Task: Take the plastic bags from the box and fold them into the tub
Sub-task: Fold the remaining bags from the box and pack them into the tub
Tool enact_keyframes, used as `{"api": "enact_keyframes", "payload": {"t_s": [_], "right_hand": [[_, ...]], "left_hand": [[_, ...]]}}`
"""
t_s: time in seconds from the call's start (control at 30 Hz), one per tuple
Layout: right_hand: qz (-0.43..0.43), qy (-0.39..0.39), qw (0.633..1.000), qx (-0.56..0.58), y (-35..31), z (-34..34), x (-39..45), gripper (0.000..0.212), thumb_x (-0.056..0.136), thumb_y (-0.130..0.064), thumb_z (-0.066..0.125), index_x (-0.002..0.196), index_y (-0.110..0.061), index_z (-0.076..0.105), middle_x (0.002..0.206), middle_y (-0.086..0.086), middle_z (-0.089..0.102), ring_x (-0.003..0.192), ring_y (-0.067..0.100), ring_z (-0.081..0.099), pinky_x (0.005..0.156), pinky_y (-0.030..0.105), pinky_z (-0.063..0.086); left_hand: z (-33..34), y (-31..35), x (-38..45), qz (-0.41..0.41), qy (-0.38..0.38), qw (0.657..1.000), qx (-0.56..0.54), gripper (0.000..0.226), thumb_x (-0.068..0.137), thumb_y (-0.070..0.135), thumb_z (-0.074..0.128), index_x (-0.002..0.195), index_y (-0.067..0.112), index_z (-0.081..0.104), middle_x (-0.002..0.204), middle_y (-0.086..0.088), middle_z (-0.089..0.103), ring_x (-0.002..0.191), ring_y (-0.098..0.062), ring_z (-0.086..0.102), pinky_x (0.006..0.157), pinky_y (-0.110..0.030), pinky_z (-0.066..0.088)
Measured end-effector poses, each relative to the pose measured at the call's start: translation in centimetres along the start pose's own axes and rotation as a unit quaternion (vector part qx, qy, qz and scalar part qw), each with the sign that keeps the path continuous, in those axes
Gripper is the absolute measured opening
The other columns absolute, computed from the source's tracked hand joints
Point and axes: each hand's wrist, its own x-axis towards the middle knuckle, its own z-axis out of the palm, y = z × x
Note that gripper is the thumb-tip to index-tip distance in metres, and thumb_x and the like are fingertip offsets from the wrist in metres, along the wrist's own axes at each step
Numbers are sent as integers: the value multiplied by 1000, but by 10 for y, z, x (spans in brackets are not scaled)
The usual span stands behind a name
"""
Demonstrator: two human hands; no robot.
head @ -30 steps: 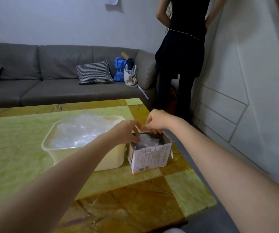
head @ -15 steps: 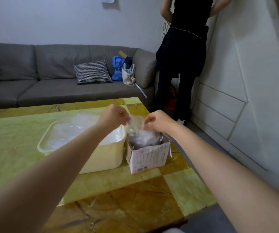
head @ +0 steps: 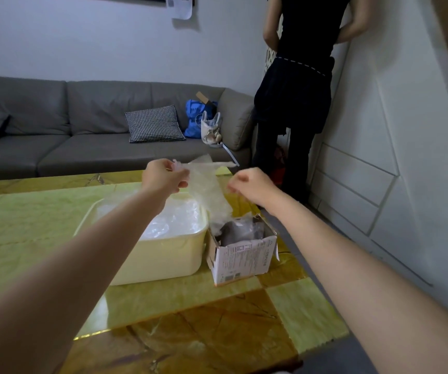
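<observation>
Pinching a clear plastic bag (head: pixel 206 190), the left hand (head: pixel 163 176) is now higher above the box (head: pixel 240 255); the right hand (head: pixel 250 186), loosely curled, has released it. Beside the box, lower centre, stands the tub (head: pixel 163 255).

Grey sofa (head: pixel 55 136) along the far wall, checked cushion (head: pixel 154 124) on its seat. Blue bag (head: pixel 194 117) and small white bag (head: pixel 210 128) near its right armrest. Beside it, person in black (head: pixel 298 85) standing. Green-and-amber stone surface (head: pixel 190 319) in front.
</observation>
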Motion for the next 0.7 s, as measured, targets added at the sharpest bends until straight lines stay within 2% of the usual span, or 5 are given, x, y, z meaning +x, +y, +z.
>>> {"api": "enact_keyframes", "payload": {"t_s": [0.1,0.23,0.33,0.53,0.7], "right_hand": [[10,-51,985,164,-19,1,-3,39,93,-41,54,99,-4,65,85,4,66,76,14,59,73,29,49],[-26,-99,990,99,-32,12,-4,41,81,-27,72,109,2,63,88,6,59,76,18,53,67,29,45],[-26,-48,991,124,-38,14,-2,35,86,-25,68,100,8,66,79,5,59,74,19,50,64,27,42],[-4,-12,993,115,-40,7,-1,22,91,-21,62,75,-6,68,73,5,61,72,17,56,73,30,45],[19,82,974,211,-35,2,5,16,93,-9,54,80,-9,64,77,6,59,71,17,56,71,27,49]], "left_hand": [[1,4,-6,13,-76,997,30,26,87,22,62,108,9,58,89,-2,58,72,-10,53,66,-22,46],[-2,11,-11,17,-117,992,-36,22,87,26,62,101,9,65,77,-2,58,64,-9,51,59,-19,45],[-11,12,-10,-10,-128,988,-81,22,87,25,63,99,7,61,64,0,45,51,-8,40,45,-14,41],[-28,5,-8,-11,-109,994,-17,27,80,25,70,92,8,53,63,-2,48,52,-11,40,50,-19,40],[-55,-3,-10,4,-177,968,176,24,82,26,67,95,6,66,63,-3,45,56,-12,36,48,-19,33]]}}
